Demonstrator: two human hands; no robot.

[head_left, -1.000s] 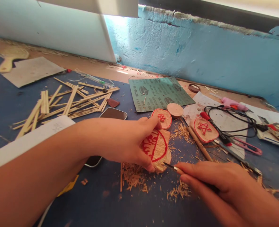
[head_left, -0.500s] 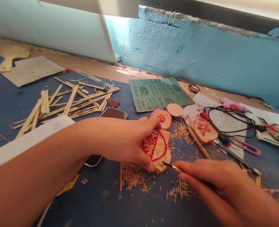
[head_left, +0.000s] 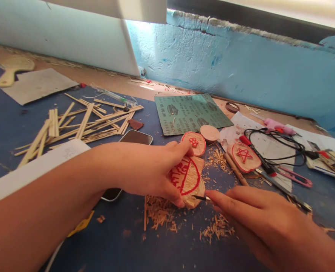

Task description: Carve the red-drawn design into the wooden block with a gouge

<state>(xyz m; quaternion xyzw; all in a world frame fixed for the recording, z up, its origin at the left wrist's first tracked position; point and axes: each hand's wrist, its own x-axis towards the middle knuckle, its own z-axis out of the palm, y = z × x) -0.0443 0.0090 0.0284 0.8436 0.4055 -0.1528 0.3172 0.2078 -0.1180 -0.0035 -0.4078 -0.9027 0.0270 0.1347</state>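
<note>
My left hand [head_left: 158, 172] grips a carved wood piece [head_left: 194, 177] painted with red lines, thumb at its near edge and fingers over its far side. The palm hides part of the red design. My right hand [head_left: 249, 211] is closed round a carving knife [head_left: 203, 198], whose dark blade touches the bare wood at the piece's near edge. Just behind it lies a round wood disc [head_left: 197, 145] with a red flower, and a plain wood disc [head_left: 210, 133] beside that. Wood shavings [head_left: 160, 211] are heaped under and around the piece.
Green sandpaper [head_left: 187, 113] lies at the back. Bamboo sticks [head_left: 99, 122] and a phone [head_left: 136, 137] are on the left. To the right are a red-star wood slice [head_left: 245, 155], a wooden-handled tool [head_left: 235, 168], a black cable [head_left: 275, 143], a pink cutter [head_left: 296, 176] and a pink glue gun [head_left: 281, 126].
My right hand has rolled over and shifted slightly left, bringing the knife blade a little further onto the wood's edge. The left hand keeps its grip in nearly the same place.
</note>
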